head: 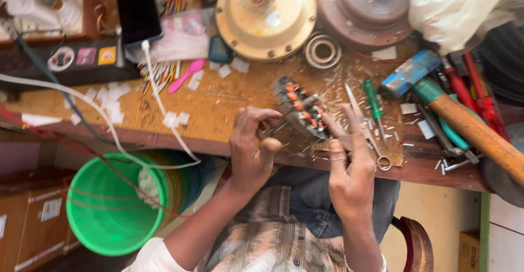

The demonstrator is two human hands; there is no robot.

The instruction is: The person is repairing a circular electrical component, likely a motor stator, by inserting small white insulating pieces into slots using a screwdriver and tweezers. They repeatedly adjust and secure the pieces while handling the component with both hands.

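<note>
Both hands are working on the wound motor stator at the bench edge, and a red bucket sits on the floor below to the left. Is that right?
Not quite. In the head view the bucket is green, not red. The rest holds: the left hand and right hand are both on the wound motor stator at the bench edge, with the bucket on the floor below to the left.
</note>
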